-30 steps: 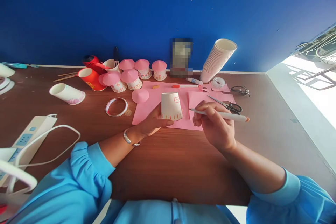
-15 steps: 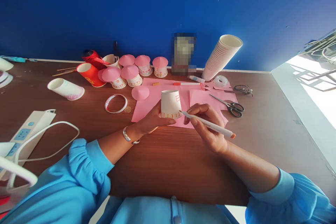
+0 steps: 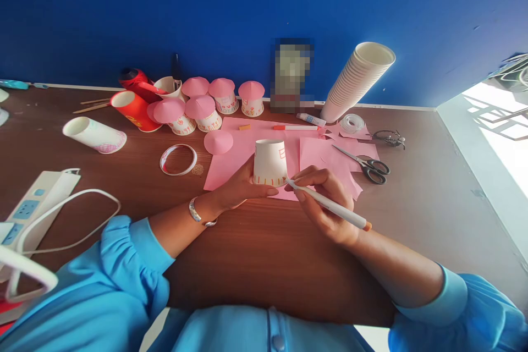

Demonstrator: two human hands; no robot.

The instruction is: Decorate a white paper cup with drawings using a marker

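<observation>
An upturned white paper cup (image 3: 270, 161) with orange marks along its rim and a small red square on its side stands on a pink paper sheet (image 3: 247, 146). My left hand (image 3: 237, 190) grips the cup from the left and below. My right hand (image 3: 325, 203) pinches a white marker pen (image 3: 330, 206) with an orange end. The pen's tip touches the cup's lower right edge.
Several pink-roofed cup houses (image 3: 206, 107), a loose pink cone (image 3: 218, 142), a red cup (image 3: 134, 111) and a lying white cup (image 3: 94, 135) sit at the back left. A tape ring (image 3: 178, 159), scissors (image 3: 365, 164), a cup stack (image 3: 358, 81), another marker (image 3: 295, 127) and a power strip (image 3: 28, 212) lie around.
My right hand swung the pen from pointing left over the pink paper down to the cup's lower right rim. The left hand kept hold of the cup.
</observation>
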